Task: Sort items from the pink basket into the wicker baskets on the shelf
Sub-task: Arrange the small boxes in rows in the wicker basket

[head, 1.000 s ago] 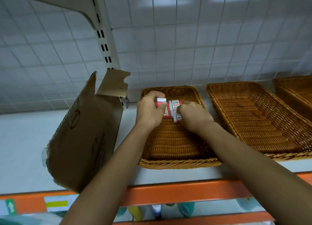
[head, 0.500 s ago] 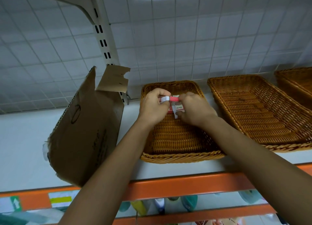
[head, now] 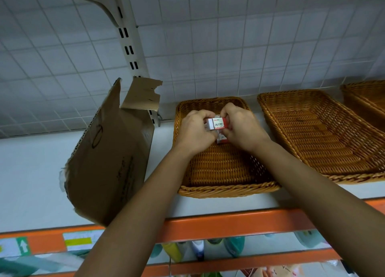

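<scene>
Now L hand (head: 194,131), R hand (head: 243,129) pinch box (head: 217,123); long axis sideways.

Sitting along the shelf (head: 31,172), left to right: cardboard box (head: 110,162), first wicker basket (head: 227,191), second basket (head: 323,135), third basket (head: 366,97). Meeting over the first wicker basket's rear half: left hand (head: 194,133), right hand (head: 242,129), holding a small box (head: 217,124) between them, another box (head: 222,139) lying beneath.

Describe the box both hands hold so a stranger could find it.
On the orange-edged shelf, find the leftmost wicker basket, beside the torn carton. The left hand and right hand pinch a red-and-white box marked 2B above a similar box lying in the basket.
</scene>
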`<action>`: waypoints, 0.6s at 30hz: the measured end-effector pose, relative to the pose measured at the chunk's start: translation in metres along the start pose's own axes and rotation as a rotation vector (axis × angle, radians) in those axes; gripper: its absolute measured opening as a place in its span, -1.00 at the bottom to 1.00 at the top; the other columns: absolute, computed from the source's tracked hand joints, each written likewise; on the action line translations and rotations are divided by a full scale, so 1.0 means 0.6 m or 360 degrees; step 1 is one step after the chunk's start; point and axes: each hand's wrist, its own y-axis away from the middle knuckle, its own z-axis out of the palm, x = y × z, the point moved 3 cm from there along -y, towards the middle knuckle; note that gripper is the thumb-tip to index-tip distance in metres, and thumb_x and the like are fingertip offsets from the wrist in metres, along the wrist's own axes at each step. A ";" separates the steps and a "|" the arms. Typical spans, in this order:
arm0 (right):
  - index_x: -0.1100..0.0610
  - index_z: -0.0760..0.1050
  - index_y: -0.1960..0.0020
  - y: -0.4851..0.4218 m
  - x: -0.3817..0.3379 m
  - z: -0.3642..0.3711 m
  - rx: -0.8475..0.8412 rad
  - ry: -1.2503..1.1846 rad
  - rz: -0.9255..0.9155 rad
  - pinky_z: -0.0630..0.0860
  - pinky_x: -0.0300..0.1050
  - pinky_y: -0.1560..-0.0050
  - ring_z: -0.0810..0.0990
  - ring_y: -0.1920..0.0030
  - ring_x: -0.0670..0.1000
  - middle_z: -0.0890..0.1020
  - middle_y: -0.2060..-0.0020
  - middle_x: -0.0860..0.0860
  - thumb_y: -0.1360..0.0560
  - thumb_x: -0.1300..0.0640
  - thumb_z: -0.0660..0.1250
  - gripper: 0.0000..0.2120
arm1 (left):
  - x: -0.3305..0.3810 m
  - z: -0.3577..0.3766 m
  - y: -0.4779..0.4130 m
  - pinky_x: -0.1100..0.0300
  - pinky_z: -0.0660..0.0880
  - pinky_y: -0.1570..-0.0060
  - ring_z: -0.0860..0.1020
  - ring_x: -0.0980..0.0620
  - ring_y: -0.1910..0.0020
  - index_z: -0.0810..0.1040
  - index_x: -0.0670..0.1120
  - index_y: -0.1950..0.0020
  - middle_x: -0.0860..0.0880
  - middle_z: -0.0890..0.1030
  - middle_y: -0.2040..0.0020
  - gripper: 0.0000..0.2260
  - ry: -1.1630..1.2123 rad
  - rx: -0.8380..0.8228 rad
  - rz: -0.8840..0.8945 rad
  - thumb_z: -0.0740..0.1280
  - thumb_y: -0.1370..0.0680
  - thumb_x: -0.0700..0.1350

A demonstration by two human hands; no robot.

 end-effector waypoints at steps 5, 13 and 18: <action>0.10 0.39 0.00 -0.002 0.001 0.003 -0.0038 -0.0011 0.0034 0.52 -0.01 0.07 0.54 0.07 0.07 0.49 0.11 -0.02 -0.42 0.19 0.42 -0.76 | 0.005 0.001 0.007 0.31 0.24 -0.01 0.42 -0.01 -0.16 0.57 -0.01 -0.24 -0.07 0.50 -0.13 -0.69 -0.0307 0.0052 0.0158 0.38 -0.50 -0.12; 0.16 0.44 -0.27 0.001 0.008 0.017 -0.0348 0.0451 0.0156 0.46 -0.01 -0.14 0.49 -0.18 0.15 0.50 -0.20 0.14 -0.49 0.15 0.32 -0.64 | 0.003 0.009 0.011 0.14 0.41 -0.02 0.47 -0.10 -0.13 0.52 -0.12 -0.24 -0.14 0.49 -0.17 -0.75 -0.0959 -0.0056 -0.0005 0.26 -0.58 -0.12; 0.17 0.44 -0.24 0.004 0.008 0.023 -0.0387 0.0507 0.0144 0.50 -0.03 -0.05 0.53 -0.12 0.14 0.52 -0.15 0.15 -0.55 0.13 0.26 -0.72 | 0.007 0.013 0.012 0.11 0.46 0.00 0.51 -0.15 -0.13 0.51 -0.20 -0.22 -0.18 0.49 -0.17 -0.76 -0.1052 -0.0201 -0.0081 0.24 -0.58 -0.19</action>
